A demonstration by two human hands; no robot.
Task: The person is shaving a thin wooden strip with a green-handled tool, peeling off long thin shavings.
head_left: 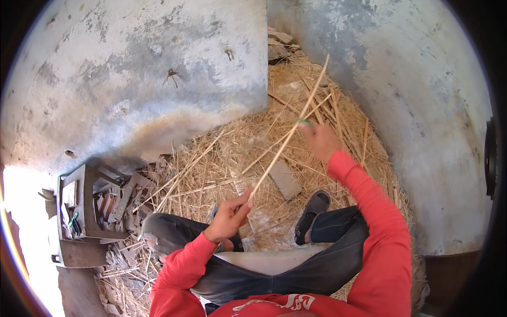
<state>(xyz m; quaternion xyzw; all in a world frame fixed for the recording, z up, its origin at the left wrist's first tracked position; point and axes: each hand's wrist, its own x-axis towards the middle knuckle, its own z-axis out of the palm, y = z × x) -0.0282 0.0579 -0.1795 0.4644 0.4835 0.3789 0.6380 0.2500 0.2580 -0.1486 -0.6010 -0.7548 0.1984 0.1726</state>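
A long, thin pale wooden stick [282,146] slants from lower left to upper right in front of me. My left hand [228,215] is closed around its lower end, above my left knee. Farther up the stick, my right hand [320,140] is closed at its side, slightly blurred. A small green thing [304,122] shows at the right fingertips, touching or very near the stick; its kind is hidden by the fingers. The stick's far end sticks out beyond the right hand, over the straw-like shavings.
Shavings and straw [211,158] cover the floor, with loose sticks [336,119] lying on the right. A flat grey block [285,179] lies between my feet. On the left stands a wooden frame [79,211] beside scrap wood [132,195]. Worn walls [174,53] rise ahead and on the right.
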